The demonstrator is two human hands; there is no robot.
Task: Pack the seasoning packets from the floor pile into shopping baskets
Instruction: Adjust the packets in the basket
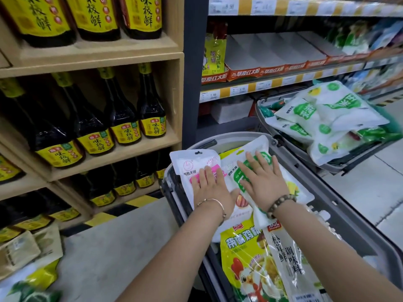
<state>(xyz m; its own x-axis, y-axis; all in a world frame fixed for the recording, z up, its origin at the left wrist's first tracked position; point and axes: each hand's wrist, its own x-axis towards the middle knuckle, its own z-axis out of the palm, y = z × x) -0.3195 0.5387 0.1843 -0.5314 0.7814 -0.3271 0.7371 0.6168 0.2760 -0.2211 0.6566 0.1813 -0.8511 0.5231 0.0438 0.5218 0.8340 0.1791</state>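
A grey shopping basket (pixel 340 205) stands on the floor in front of me, filled with seasoning packets. My left hand (pixel 210 188) presses flat on a white and pink packet (pixel 192 164) at the basket's far left. My right hand (pixel 261 179) lies flat with spread fingers on a white and green packet (pixel 257 149) beside it. Nearer to me in the basket lie a yellow chicken-powder packet (pixel 242 258) and a clear packet with black lettering (pixel 290 264). At the bottom left a few packets of the floor pile (pixel 28 269) remain in view.
A second grey basket (pixel 263 118), heaped with white and green packets, stands behind to the right. Wooden shelves of dark sauce bottles (pixel 122 118) fill the left. A metal shelf with orange trays (pixel 272 70) runs along the back. Grey floor (pixel 122 247) lies between pile and basket.
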